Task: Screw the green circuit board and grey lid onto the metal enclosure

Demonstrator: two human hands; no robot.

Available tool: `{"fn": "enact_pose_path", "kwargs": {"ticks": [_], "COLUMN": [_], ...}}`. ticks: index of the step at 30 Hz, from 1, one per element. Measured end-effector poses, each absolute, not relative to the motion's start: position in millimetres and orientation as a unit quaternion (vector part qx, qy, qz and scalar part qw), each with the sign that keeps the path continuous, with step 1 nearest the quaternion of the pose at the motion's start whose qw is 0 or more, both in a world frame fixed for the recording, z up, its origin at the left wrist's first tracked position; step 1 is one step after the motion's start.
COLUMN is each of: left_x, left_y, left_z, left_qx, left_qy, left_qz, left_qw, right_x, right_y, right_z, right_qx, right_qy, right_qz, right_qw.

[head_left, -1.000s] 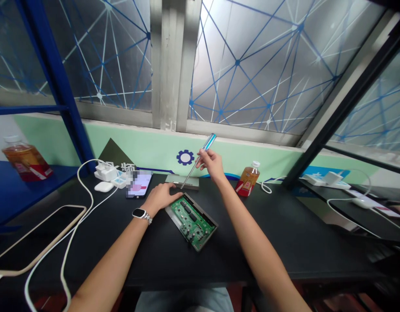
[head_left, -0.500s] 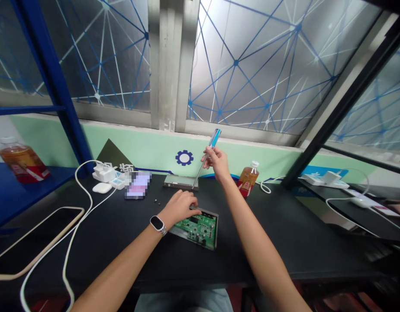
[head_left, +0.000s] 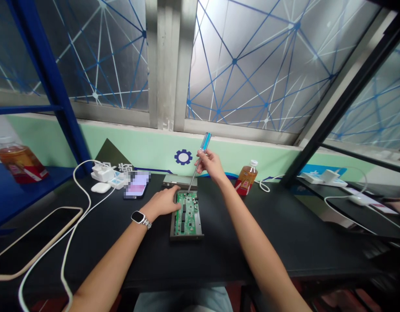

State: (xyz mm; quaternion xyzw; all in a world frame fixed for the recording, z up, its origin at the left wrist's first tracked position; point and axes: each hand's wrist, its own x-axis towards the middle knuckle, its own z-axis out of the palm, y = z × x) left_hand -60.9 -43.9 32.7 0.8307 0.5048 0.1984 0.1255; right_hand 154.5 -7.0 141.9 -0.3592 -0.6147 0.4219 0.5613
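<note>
A green circuit board (head_left: 188, 219) sits in an open metal casing (head_left: 186, 237) on the black desk, its long side running away from me. My left hand (head_left: 164, 201) grips the casing's far left edge, thumb over the board's side. Pinched in my right hand (head_left: 209, 164) is a screwdriver (head_left: 204, 143) with a clear blue handle. Its shaft slants down to the left, and the tip is at the far end of the board; whether it touches there I cannot tell. Behind the board lies a flat grey metal cover (head_left: 169, 181), partly hidden.
A drink bottle (head_left: 246, 178) stands to the right of my right hand. At the left are a phone (head_left: 137, 185), a power strip with chargers (head_left: 104, 172), a white earphone case (head_left: 101, 187), looping white cables (head_left: 67, 242) and a beige-edged tablet-like device (head_left: 34, 242).
The casing with the board has been turned from lying crosswise to lengthwise. My left hand has shifted left with it. The screwdriver has moved slightly left and down, its tip now over the board.
</note>
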Motion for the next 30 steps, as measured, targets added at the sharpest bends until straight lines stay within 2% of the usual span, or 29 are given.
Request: {"fn": "enact_pose_path", "kwargs": {"ticks": [8, 14, 23, 30], "left_x": [-89.0, -92.0, -89.5, -92.0], "left_y": [-31.0, -29.7, -30.8, -26.6], "left_z": [54.5, 55.5, 51.8, 50.2], "left_qx": [0.755, 0.748, 0.748, 0.747], "left_qy": [0.579, 0.583, 0.568, 0.534], "left_qz": [0.303, 0.312, 0.338, 0.387], "left_qw": [0.058, 0.056, 0.054, 0.088], "right_x": [131.2, 109.3, 87.9, 106.2], "right_y": [-4.3, -3.4, -3.0, 0.5], "right_z": [122.1, 100.1, 75.2, 94.9], "right_qx": [-0.359, -0.346, -0.313, -0.323], "right_qy": [-0.629, -0.650, -0.630, -0.606], "right_qz": [0.500, 0.515, 0.532, 0.532], "right_qw": [0.475, 0.439, 0.471, 0.495]}}
